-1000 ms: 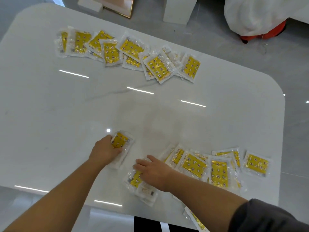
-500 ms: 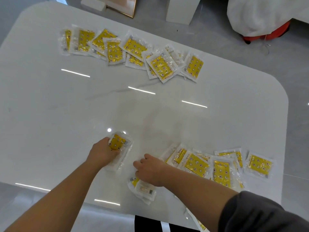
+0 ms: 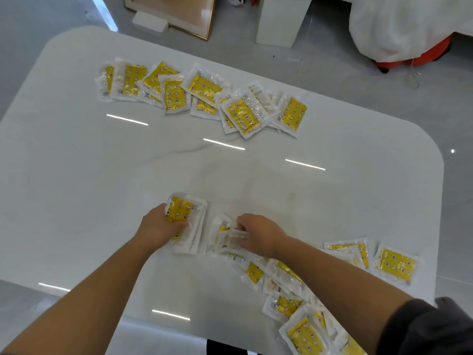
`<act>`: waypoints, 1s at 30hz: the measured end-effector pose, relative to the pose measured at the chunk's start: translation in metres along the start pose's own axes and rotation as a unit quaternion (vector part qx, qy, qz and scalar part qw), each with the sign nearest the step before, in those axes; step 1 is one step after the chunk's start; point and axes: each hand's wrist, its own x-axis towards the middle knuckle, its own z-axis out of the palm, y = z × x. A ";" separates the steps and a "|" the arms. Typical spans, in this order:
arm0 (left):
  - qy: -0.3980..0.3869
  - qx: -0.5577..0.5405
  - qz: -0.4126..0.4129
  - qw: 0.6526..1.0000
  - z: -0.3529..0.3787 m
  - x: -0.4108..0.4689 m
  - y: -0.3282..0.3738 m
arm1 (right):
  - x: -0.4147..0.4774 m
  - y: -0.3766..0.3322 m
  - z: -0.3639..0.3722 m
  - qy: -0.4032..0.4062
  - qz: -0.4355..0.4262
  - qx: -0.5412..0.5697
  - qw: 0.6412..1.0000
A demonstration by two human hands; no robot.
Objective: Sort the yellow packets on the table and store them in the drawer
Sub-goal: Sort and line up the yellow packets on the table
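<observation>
Yellow packets in clear wrappers lie on a white table (image 3: 76, 190). My left hand (image 3: 158, 226) grips a small stack of packets (image 3: 188, 221) near the front middle, thumb over the top one. My right hand (image 3: 258, 234) pinches a packet (image 3: 231, 238) just right of that stack, its clear side up. More packets (image 3: 284, 283) lie scattered under and beside my right forearm, down to the front right edge. A long overlapping row of packets (image 3: 204, 96) lies along the far side. No drawer is in view.
Beyond the table stand a framed board (image 3: 176, 14), a white pedestal (image 3: 281, 19) and a white-covered object on an orange base (image 3: 409, 29) on the grey floor. The table's front edge runs just below my forearms.
My right hand has slid a packet left and lifted it toward the stack. My left hand keeps holding the stack. The camera has tilted, showing more packets at the front right.
</observation>
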 end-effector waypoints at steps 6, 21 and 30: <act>0.020 -0.056 0.005 0.998 0.011 0.000 0.033 | -0.002 0.032 -0.021 0.084 0.081 0.170 0.978; -0.001 -0.250 0.066 0.966 0.085 0.057 0.247 | 0.007 0.181 -0.179 0.306 0.235 0.629 0.675; 0.151 -0.177 0.104 0.967 0.102 0.111 0.334 | 0.058 0.199 -0.216 0.314 0.206 0.643 0.668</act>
